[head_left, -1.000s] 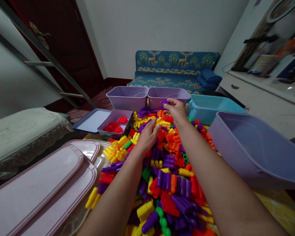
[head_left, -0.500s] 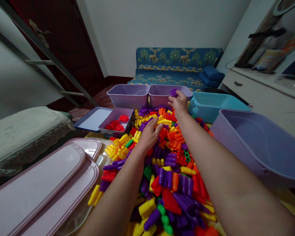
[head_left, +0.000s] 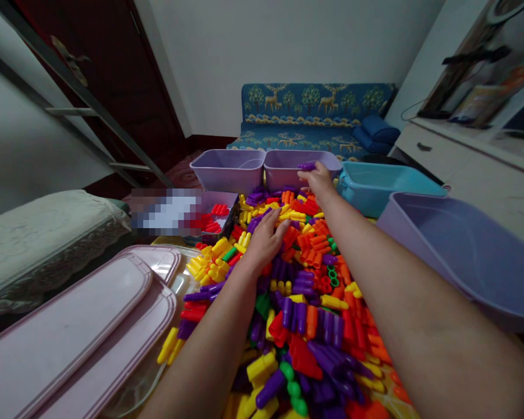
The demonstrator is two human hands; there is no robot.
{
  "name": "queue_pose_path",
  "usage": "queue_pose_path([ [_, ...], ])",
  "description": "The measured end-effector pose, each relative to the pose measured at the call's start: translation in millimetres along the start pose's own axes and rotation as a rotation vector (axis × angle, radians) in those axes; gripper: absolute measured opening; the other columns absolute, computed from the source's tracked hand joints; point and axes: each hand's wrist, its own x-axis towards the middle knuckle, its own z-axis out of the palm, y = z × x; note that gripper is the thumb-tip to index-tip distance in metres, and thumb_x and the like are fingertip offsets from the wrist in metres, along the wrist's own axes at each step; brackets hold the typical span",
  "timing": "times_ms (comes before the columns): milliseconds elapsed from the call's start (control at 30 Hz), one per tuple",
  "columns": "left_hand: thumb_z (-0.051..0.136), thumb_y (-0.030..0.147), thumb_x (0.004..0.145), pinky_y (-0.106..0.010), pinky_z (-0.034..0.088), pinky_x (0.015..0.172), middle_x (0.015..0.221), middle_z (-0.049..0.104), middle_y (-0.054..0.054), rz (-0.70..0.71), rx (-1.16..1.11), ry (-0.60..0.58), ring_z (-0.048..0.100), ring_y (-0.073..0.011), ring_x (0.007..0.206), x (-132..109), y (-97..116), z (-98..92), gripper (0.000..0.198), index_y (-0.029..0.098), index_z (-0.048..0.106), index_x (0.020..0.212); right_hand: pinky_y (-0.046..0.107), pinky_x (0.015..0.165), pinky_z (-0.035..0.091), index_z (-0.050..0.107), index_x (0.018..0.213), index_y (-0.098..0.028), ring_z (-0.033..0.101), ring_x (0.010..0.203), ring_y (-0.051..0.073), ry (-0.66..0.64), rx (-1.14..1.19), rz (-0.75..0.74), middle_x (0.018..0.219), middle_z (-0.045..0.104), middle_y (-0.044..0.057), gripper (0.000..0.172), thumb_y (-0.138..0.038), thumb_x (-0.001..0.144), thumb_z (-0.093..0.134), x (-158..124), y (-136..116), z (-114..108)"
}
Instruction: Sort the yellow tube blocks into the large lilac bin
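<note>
At rectangular lilac plastic bin [head_left: 283, 173], still pinching slim purple plastic block [head_left: 306, 166], now edge-on, in right hand [head_left: 321, 181], left hand [head_left: 264, 241] spread.

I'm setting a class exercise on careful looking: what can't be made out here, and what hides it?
Head view: what lies under the left hand; its palm hides it.
Head view: one end of the purple piece; the right hand hides it.
Head view: left part of the box; pixelation covers it.
Head view: near end of the pile; the bottom edge cuts it off.
Head view: clutter on the cabinet; too blurred to name.
</note>
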Motion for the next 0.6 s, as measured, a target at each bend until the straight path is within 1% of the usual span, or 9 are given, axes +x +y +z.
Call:
queue_pose_path([
  [100,0.042,0.038,0.094,-0.038,0.029,0.114,0.144,0.045,-0.016,0.006,0.002,0.001,0.036,-0.0235,0.138,0.2,0.0,-0.2,0.053,0.007,0.046,0.137,0.020,0.046,0.048,0.050,0.119,-0.018,0.062,0.081,0.017,0.014,0.014,0.118,0.114,0.056,0.009,0.060,-0.024,0.062,0.065,-4.2,-1.1,-3.3],
  [167,0.043,0.038,0.094,-0.039,0.029,0.114,0.144,0.046,-0.016,0.011,0.001,0.005,0.036,-0.0238,0.138,0.4,-0.4,0.2,0.052,0.009,0.047,0.137,0.021,0.047,0.050,0.046,0.127,-0.019,0.064,0.081,0.017,0.002,0.039,0.125,0.125,0.053,0.011,0.067,-0.025,0.063,0.066,-10.5,0.7,-4.4],
  [233,0.044,0.036,0.093,-0.041,0.030,0.114,0.143,0.047,-0.016,0.016,-0.002,0.013,0.037,-0.0243,0.137,0.5,-1.2,0.9,0.050,0.010,0.048,0.136,0.024,0.052,0.053,0.044,0.131,-0.019,0.066,0.081,0.017,-0.010,0.054,0.123,0.127,0.053,0.012,0.069,-0.025,0.065,0.064,-19.4,6.0,-5.0],
  [300,0.047,0.034,0.092,-0.042,0.031,0.113,0.142,0.048,-0.015,0.021,-0.003,0.025,0.039,-0.0246,0.136,0.5,-2.0,1.7,0.049,0.011,0.049,0.135,0.029,0.060,0.056,0.050,0.127,-0.015,0.067,0.082,0.018,0.007,0.010,0.111,0.120,0.060,0.012,0.063,-0.025,0.066,0.063,-30.4,13.9,-6.1],
  [367,0.051,0.031,0.090,-0.042,0.032,0.113,0.141,0.049,-0.015,0.023,0.002,0.029,0.040,-0.0247,0.136,0.5,-2.9,2.5,0.049,0.012,0.049,0.135,0.035,0.071,0.056,0.061,0.113,-0.012,0.067,0.085,0.021,0.022,-0.093,0.072,0.107,0.067,0.012,0.048,-0.024,0.066,0.063,-43.3,21.8,-8.9],
  [400,0.052,0.029,0.089,-0.041,0.032,0.113,0.141,0.049,-0.016,0.020,0.008,0.027,0.041,-0.0248,0.135,0.6,-3.3,2.7,0.049,0.011,0.049,0.135,0.037,0.076,0.056,0.065,0.104,-0.011,0.067,0.086,0.022,0.015,-0.152,0.039,0.100,0.070,0.012,0.040,-0.023,0.066,0.062,-50.4,24.5,-11.1],
  [467,0.056,0.026,0.087,-0.041,0.033,0.112,0.140,0.049,-0.017,0.015,0.028,0.020,0.042,-0.0252,0.134,0.7,-3.7,2.7,0.049,0.010,0.051,0.133,0.038,0.083,0.054,0.070,0.092,-0.010,0.067,0.087,0.023,-0.049,-0.249,-0.038,0.092,0.072,0.011,0.029,-0.021,0.067,0.061,-65.5,25.5,-17.2],
  [533,0.059,0.022,0.084,-0.040,0.035,0.111,0.138,0.052,-0.016,0.020,0.053,0.028,0.045,-0.0253,0.132,0.7,-3.6,2.0,0.046,0.010,0.056,0.128,0.038,0.085,0.053,0.071,0.091,-0.010,0.068,0.088,0.023,-0.122,-0.336,-0.091,0.093,0.073,0.011,0.026,-0.020,0.069,0.061,-81.4,19.6,-24.8],
  [600,0.060,0.020,0.082,-0.039,0.039,0.108,0.130,0.059,-0.014,0.025,0.078,0.054,0.052,-0.0247,0.125,0.5,-3.0,0.8,0.039,0.013,0.062,0.121,0.038,0.084,0.053,0.071,0.095,-0.011,0.068,0.088,0.023,-0.174,-0.453,-0.118,0.096,0.073,0.012,0.027,-0.022,0.073,0.060,-97.1,8.7,-32.7],
])
